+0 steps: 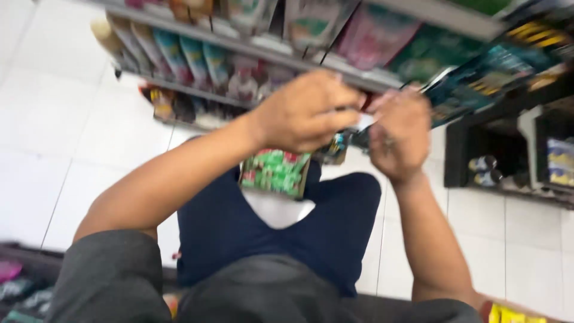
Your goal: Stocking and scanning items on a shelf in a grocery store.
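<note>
Small blurred packet [363, 121] between both hands, each grip pinching it, near shelf [251, 46].

A white tiled floor [36, 119] is seen beneath a shop shelf rack [251, 48], on which rows of colourful snack packets [179, 57] are hung and stacked. A pink packet [373, 36] and dark green packets [430, 57] are set on the upper shelf, blue packets [478, 81] further right. A black shelving unit [478, 149] is placed at the right, with small bottles [484, 170] laid in its lower compartment. A yellow package [508, 314] is partly visible at the bottom right edge, blurred packets [18, 287] at the bottom left
</note>
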